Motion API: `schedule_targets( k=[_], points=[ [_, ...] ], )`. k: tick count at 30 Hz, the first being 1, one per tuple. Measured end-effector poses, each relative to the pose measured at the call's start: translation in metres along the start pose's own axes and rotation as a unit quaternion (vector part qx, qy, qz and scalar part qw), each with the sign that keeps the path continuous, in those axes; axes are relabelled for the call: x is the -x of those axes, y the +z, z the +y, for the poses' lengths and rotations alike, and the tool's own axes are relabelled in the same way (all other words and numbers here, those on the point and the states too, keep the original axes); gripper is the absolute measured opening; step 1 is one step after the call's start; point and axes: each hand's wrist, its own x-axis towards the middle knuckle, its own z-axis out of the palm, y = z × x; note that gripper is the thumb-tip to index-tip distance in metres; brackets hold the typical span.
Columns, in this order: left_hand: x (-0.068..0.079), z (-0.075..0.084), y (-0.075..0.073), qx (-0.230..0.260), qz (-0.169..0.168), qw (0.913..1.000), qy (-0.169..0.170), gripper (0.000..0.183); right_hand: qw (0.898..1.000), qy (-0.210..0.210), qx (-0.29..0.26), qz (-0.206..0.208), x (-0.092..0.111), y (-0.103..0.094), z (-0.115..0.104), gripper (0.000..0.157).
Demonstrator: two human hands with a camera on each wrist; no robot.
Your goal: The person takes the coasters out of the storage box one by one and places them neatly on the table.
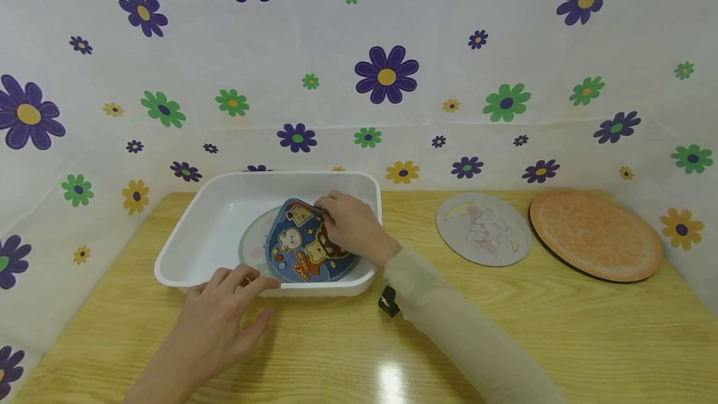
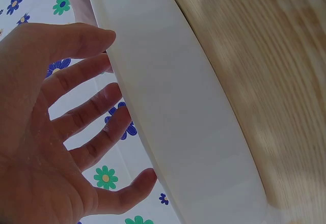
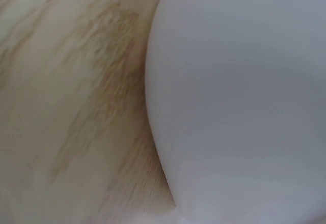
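Observation:
In the head view a white plastic tub (image 1: pixel 193 239) stands on the table. Inside it, a dark blue round mat (image 1: pixel 291 245) with cartoon animals is bent up at its far edge, which my right hand (image 1: pixel 354 224) pinches. Under the blue mat lies a pale round mat (image 1: pixel 250 243), partly covered. My left hand (image 1: pixel 215 317) is at the tub's near rim, its fingers loosely bent. The left wrist view shows fingertips of the left hand (image 2: pixel 61 117) touching the rim. Only the tub's outer wall (image 3: pixel 234 102) and wood appear in the right wrist view; the right hand is out of sight there.
To the right of the tub, a light round mat (image 1: pixel 483 229) with a pink drawing lies on the wooden table (image 1: pixel 336 341). Beside it is a larger orange-brown round mat (image 1: pixel 596 234). A flower-patterned white sheet (image 1: pixel 437 36) hangs behind and at both sides.

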Motion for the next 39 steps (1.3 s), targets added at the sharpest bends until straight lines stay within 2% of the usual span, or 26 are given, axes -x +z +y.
schedule_targets(
  k=[9, 21, 30, 39],
  points=[
    [-0.002, 0.000, -0.003, 0.004, -0.013, 0.9999, -0.009, 0.035, 1.000, -0.019, 0.004, 0.024, 0.000, -0.004, -0.002, 0.027],
    [-0.001, 0.000, -0.002, 0.008, -0.006, 0.9999, -0.007, 0.034, 0.998, -0.049, 0.013, 0.037, -0.003, -0.015, -0.009, 0.027],
    [0.000, 0.000, -0.001, 0.009, -0.013, 0.9998, -0.014, 0.034, 0.996, -0.063, -0.027, 0.054, -0.001, -0.025, -0.012, 0.025],
    [-0.001, 0.000, -0.002, 0.010, -0.018, 0.9996, -0.019, 0.035, 0.991, -0.046, -0.099, 0.072, 0.000, -0.030, -0.011, 0.024]
  ],
)
